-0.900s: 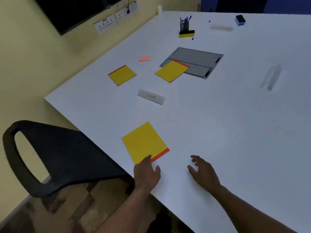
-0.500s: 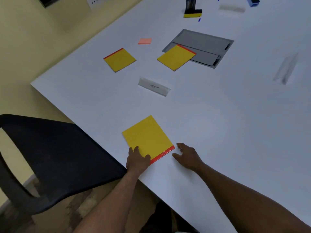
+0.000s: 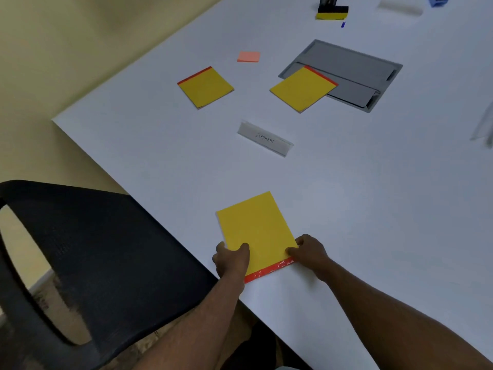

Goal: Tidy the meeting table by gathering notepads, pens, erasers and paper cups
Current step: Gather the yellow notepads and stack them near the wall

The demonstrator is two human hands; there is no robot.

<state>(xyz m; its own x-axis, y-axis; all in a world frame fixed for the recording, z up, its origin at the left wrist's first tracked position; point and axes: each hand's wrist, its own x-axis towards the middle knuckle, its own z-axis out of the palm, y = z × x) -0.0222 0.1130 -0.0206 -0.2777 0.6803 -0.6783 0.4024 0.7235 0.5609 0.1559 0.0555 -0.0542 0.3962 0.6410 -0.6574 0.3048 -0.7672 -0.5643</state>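
Observation:
A yellow notepad with a red binding strip lies near the table's front edge. My left hand grips its lower left corner, thumb on top. My right hand pinches its lower right corner. Two more yellow notepads lie farther back: one at the left, one resting partly on a grey cable hatch. A pink sticky pad lies beyond them. At the far edge stands a pen holder on a black and yellow eraser, with a blue pen cap beside it.
A name card reading ELEPHANT stands mid-table on the white table. Another clear card stand is at the right edge. A black mesh chair sits at the left front. A blue box is at the far right.
Both hands moved forward from the bare table edge onto the near notepad and closed on its lower corners. The notepad has turned slightly, and the view has tilted down.

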